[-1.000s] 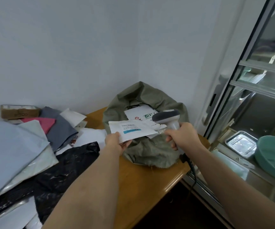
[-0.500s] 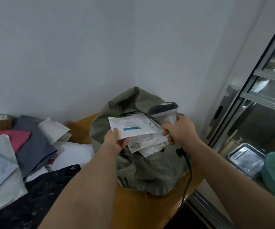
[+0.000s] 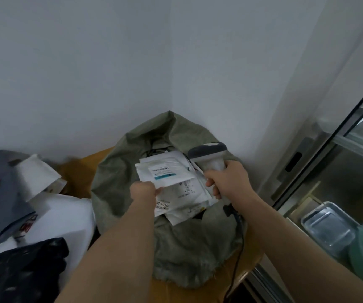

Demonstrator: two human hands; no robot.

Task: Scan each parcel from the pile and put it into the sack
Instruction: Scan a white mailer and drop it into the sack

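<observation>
Left hand pinches a white parcel over the sack; right hand's grip wraps the scanner. Released carelessly, the parcel may slide off the heaped mail onto the counter.

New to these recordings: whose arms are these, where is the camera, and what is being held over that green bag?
There is no machine here: the arms belong to a person wearing a camera on the head, looking forward and down. The left hand pinches a white parcel with a printed label over the open mouth of the grey-green sack, which already holds other white parcels. The right hand grips a corded barcode scanner. The sack sits on a wooden table. To the left lies the pile of parcels in white, grey, pink and black.
</observation>
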